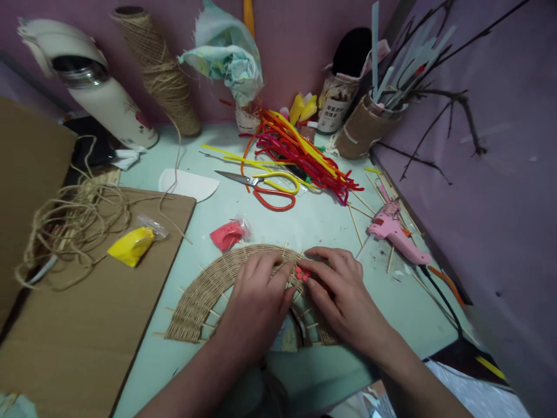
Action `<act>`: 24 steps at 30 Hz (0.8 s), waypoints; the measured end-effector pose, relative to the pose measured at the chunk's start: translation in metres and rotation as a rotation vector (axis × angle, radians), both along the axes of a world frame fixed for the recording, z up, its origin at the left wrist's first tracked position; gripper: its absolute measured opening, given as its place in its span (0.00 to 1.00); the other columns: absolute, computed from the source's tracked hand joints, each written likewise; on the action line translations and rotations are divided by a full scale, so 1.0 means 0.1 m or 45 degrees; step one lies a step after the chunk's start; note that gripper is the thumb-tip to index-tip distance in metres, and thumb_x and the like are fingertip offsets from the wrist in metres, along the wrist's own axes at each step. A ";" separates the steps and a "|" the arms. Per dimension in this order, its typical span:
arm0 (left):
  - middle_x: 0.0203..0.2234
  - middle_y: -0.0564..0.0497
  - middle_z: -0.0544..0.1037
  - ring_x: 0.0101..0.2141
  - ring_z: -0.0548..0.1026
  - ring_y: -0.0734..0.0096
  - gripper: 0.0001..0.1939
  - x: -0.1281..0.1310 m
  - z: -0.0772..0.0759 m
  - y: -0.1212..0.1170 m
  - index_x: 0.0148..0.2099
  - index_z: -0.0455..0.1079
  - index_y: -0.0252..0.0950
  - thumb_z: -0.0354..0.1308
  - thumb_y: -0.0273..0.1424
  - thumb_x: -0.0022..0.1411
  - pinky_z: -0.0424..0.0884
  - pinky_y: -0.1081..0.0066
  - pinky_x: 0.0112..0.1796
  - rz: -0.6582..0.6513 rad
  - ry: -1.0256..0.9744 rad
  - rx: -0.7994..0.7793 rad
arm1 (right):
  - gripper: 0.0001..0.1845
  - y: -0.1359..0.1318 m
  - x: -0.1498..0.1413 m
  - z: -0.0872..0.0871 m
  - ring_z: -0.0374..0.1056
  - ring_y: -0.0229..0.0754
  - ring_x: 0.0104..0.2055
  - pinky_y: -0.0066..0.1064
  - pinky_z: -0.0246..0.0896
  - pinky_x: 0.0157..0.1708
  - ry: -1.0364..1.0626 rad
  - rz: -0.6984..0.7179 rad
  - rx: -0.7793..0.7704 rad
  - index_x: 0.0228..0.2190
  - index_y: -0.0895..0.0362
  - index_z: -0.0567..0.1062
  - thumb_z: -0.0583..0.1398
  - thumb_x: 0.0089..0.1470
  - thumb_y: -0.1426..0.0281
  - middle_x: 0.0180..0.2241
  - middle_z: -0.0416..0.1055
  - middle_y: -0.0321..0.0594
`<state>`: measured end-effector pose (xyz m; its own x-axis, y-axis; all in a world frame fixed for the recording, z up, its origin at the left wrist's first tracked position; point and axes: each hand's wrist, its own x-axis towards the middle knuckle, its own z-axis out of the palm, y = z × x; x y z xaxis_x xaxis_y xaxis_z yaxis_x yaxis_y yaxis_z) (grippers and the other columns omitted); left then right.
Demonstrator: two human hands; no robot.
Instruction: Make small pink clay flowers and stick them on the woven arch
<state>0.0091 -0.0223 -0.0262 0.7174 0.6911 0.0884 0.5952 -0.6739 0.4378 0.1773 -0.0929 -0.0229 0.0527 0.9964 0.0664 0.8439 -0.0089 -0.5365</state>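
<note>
Red flower (302, 273) on the woven arch (195, 296)

The flower lay on the arch's right part, between both hands. The right hand (339, 284) had bent fingers at its edge; whether they pinched it, I could not tell. The left hand (261, 290) curled over the arch, its grip unclear. Scissors (257, 182) lay beyond.

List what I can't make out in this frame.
Head view:
Woven arch, parts of its right half: covered by the left hand and right hand.
Small red piece, fine detail: too small.
Jar label, fine print: too small.
Cardboard, full extent: cut off by the left and bottom edges.
</note>
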 end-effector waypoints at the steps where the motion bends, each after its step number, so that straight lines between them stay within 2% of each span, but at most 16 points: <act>1: 0.48 0.44 0.70 0.50 0.65 0.56 0.16 0.00 0.00 0.00 0.54 0.68 0.37 0.52 0.32 0.65 0.67 0.52 0.50 0.003 0.014 0.023 | 0.15 0.00 0.00 0.00 0.58 0.50 0.53 0.47 0.55 0.50 -0.001 0.006 -0.001 0.48 0.51 0.72 0.52 0.62 0.69 0.51 0.66 0.44; 7: 0.51 0.42 0.70 0.52 0.64 0.53 0.17 0.01 0.00 0.00 0.54 0.69 0.36 0.52 0.33 0.65 0.66 0.49 0.49 -0.003 0.073 0.075 | 0.15 0.00 0.02 0.00 0.57 0.49 0.53 0.46 0.55 0.50 0.013 0.038 0.013 0.49 0.50 0.72 0.52 0.62 0.70 0.51 0.66 0.43; 11: 0.51 0.43 0.69 0.52 0.63 0.53 0.18 0.01 0.00 0.00 0.55 0.68 0.37 0.54 0.32 0.63 0.66 0.50 0.49 -0.003 0.068 0.065 | 0.16 -0.02 0.04 -0.02 0.58 0.49 0.53 0.46 0.54 0.49 -0.004 -0.055 0.079 0.48 0.52 0.72 0.53 0.61 0.71 0.50 0.66 0.43; 15: 0.52 0.43 0.69 0.52 0.63 0.53 0.18 0.01 0.00 0.00 0.55 0.68 0.37 0.54 0.32 0.63 0.65 0.50 0.49 -0.010 0.075 0.051 | 0.13 -0.03 0.04 -0.03 0.59 0.50 0.51 0.47 0.53 0.48 -0.037 -0.136 0.123 0.42 0.52 0.75 0.53 0.60 0.71 0.48 0.69 0.43; 18: 0.52 0.43 0.69 0.52 0.63 0.53 0.18 0.01 0.00 0.00 0.55 0.68 0.38 0.53 0.32 0.64 0.65 0.50 0.49 -0.009 0.080 0.053 | 0.12 -0.02 0.02 -0.01 0.60 0.49 0.50 0.47 0.54 0.48 -0.025 -0.109 0.116 0.41 0.51 0.76 0.53 0.60 0.70 0.48 0.70 0.42; 24: 0.51 0.43 0.69 0.52 0.63 0.53 0.18 0.01 -0.01 0.00 0.56 0.67 0.38 0.53 0.32 0.64 0.65 0.50 0.49 -0.013 0.080 0.055 | 0.14 -0.03 0.04 -0.03 0.59 0.49 0.51 0.46 0.54 0.49 0.013 -0.072 0.092 0.45 0.51 0.74 0.53 0.60 0.71 0.49 0.69 0.42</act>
